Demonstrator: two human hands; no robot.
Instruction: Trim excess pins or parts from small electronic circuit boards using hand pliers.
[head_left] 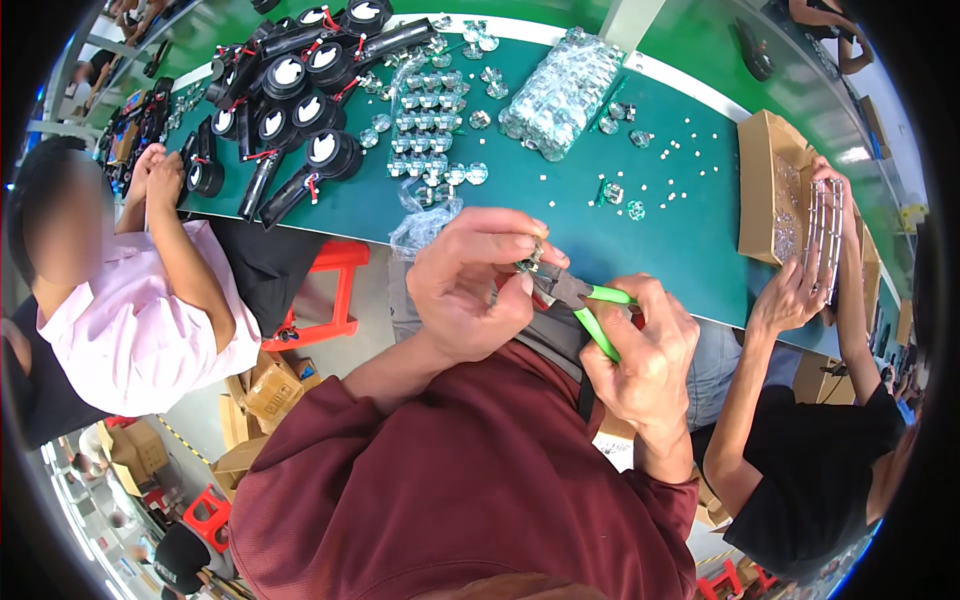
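Note:
Pinched between the thumb and fingers of my left hand (pixel 470 285) is a small circuit board (pixel 530 262). My right hand (pixel 648 355) is wrapped round the green handles of a pair of cutting pliers (pixel 600 318). The jaws of the pliers meet the board's edge; whether they are closed on it I cannot tell. Beyond my hands, several round boards stand in rows (pixel 428 125) on the green table (pixel 590 215). A bubble-wrapped pack of boards (pixel 565 92) lies to their right. Two loose boards and small pale square bits (pixel 672 150) are scattered further right.
Black round-headed housings with handles (pixel 290 125) are heaped at the back left. Crumpled clear plastic (pixel 425 225) lies by the near table edge. On the right, a co-worker's hands (pixel 800 285) hold a rack of strips beside a cardboard box (pixel 765 190). Another person (pixel 140 270) sits left, near a red stool (pixel 340 290).

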